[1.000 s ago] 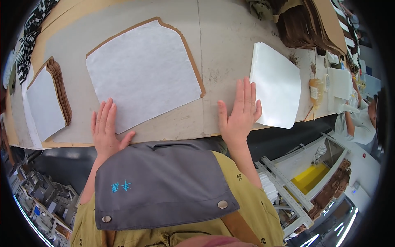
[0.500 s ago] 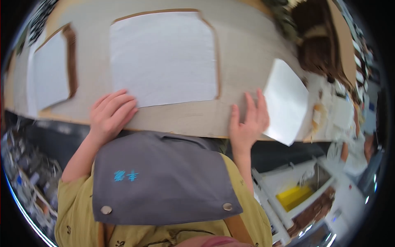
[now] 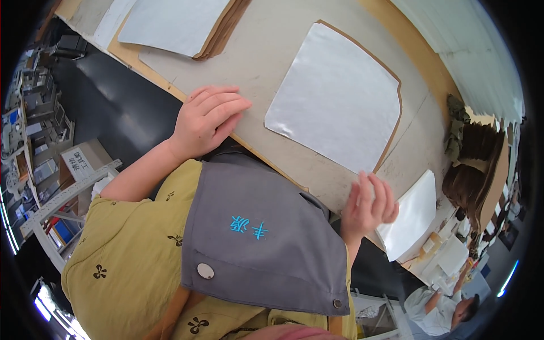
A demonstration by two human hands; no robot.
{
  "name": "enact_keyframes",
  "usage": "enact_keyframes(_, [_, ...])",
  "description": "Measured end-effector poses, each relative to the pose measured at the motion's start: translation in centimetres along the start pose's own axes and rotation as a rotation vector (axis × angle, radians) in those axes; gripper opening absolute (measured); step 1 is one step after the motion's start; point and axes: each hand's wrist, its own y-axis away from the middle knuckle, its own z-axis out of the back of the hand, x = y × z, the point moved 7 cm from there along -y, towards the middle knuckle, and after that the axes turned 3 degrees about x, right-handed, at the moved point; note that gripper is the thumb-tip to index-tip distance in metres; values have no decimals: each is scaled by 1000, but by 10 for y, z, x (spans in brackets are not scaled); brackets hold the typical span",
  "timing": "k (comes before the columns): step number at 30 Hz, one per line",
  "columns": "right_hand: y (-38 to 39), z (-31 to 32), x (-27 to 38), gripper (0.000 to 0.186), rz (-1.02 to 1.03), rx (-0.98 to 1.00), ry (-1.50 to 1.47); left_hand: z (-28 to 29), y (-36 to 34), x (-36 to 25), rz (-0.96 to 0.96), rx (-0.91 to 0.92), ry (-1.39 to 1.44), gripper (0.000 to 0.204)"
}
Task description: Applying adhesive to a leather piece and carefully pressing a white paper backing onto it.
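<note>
My bench point(image 3: 258, 73) is pale grey-beige with darker smudges, its near edge a warm yellow-tan, its far edge the same. In mid-bench lies a white panel point(image 3: 340, 93), bordered in brown on its far and right sides. By the near edge toward the left end, a stack point(image 3: 175, 22) shows white on top and layered browns at the side; by the near edge toward the right end, the sheets point(image 3: 411, 212) are plain, glossy white. Toward the far right corner I see a dark brown pile point(image 3: 473, 164) and olive-green cloth point(image 3: 454, 130). My apron point(image 3: 260, 192) is slate grey with turquoise embroidery and silvery snaps, over a mustard shirt point(image 3: 130, 255) with scattered black motifs.
</note>
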Motion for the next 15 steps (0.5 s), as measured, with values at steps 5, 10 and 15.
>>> enact_keyframes(5, [-45, -12, 73, 19, 315, 37, -180, -6, 8, -4, -61, 98, -21, 38])
enact_keyframes(10, [-59, -24, 117, 16, 483, 54, -187, -12, 20, -4, -51, 113, -4, 38])
enact_keyframes(15, [-62, -28, 130, 11, 549, 104, -78, -13, 19, -4, -80, 101, 47, 37])
